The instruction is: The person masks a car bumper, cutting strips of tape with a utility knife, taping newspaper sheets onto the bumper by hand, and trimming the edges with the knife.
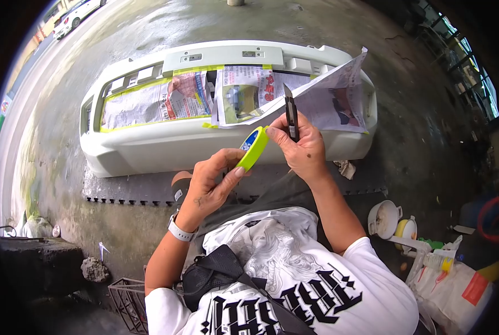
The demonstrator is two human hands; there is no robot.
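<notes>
Right at the middle, the left hand [209, 177] pinches a roll of yellow-green tape [252, 160] between thumb and fingers, the roll tilted so its far end leans right. The right hand [306, 153] has its thumb and a finger closed at the roll's far end, on what looks like the tape's loose end, and also holds a black knife [292, 118], its blade out and pointing away. A pale watch [181, 229] circles the left wrist.

Just beyond the hands lies a white bumper [149, 154], running left to right. Newspaper [135, 107] covers its left opening, edged with yellow-green tape strips; more sheets cover the middle, and a large loose sheet [330, 100] rises to a point at the far right. A dark mat [129, 187] lies under the bumper's near side.

Nearer, a black bag [216, 273] hangs by its strap across a white shirt [286, 254]. Near right, a white pot [382, 220] stands beside a crumpled sack [448, 287]. Near left sit a rock [95, 269] and a metal frame [127, 298]. Far left, a white car [79, 17] stands on a road.
</notes>
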